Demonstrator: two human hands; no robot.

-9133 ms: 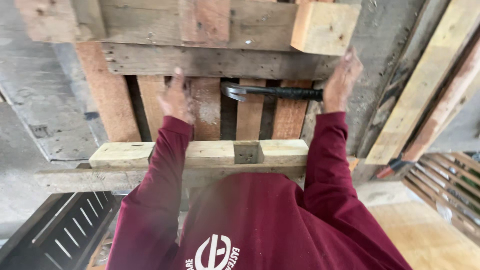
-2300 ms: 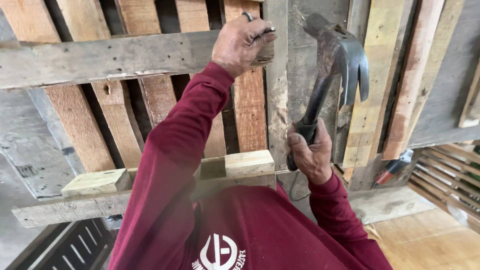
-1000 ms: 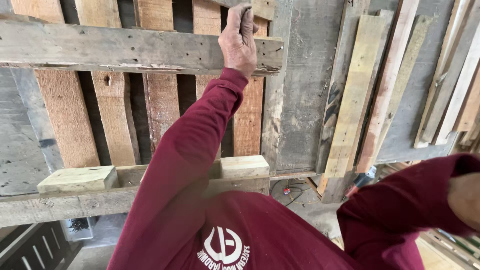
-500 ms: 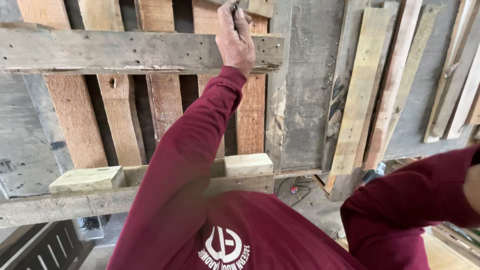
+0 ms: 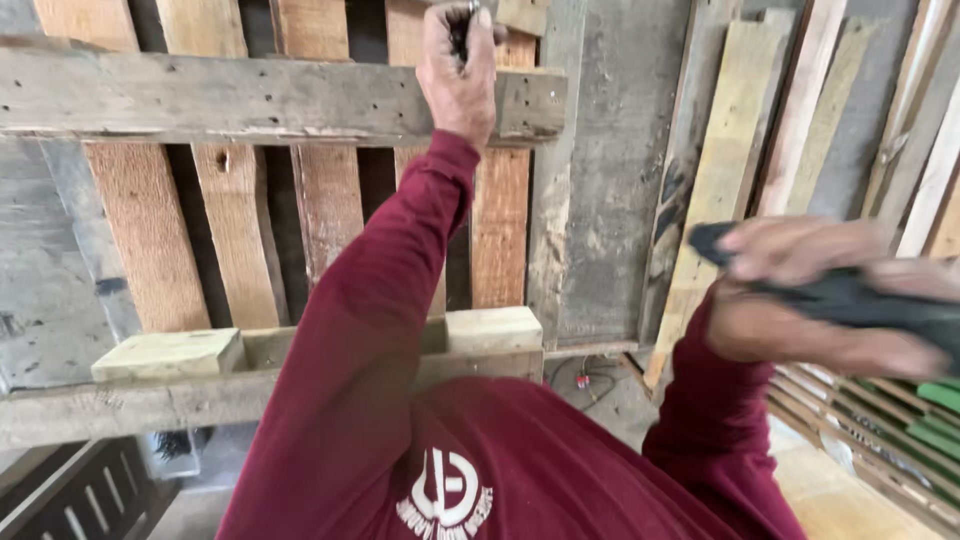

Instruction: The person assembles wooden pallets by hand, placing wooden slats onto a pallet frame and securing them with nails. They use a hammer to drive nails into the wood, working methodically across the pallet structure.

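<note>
Weathered grey boards and loose planks lean vs the back wall, w/ a wooden pallet standing upright in front of us. Its grey cross board runs horizontally near the top; reddish-brown slats run vertically behind it, w/ dark gaps between. Lower down, two pale wood blocks sit on a second grey rail, one at left, one near centre, well apart.

Our left hand is raised at the top of the pallet, resting vs the cross board near its right end. Fingers are curled shut around a small dark object, thin and upright; it's too small to tell what exactly. Maroon sleeve runs from that hand down to our chest.

Our right hand is at the right side, well apart from the pallet, heavily motion-blurred. It's closed around a dark handle that stretches from above the fingers off toward the right edge; the tool's head is out of view, so we can't say what kind it is. Handle sits roughly horizontal, tilted slightly down to the right.

Below the right hand, slatted wood w/ green bits lies at lower right. Concrete floor shows under the pallet, w/ a red cable bit on it.
</note>
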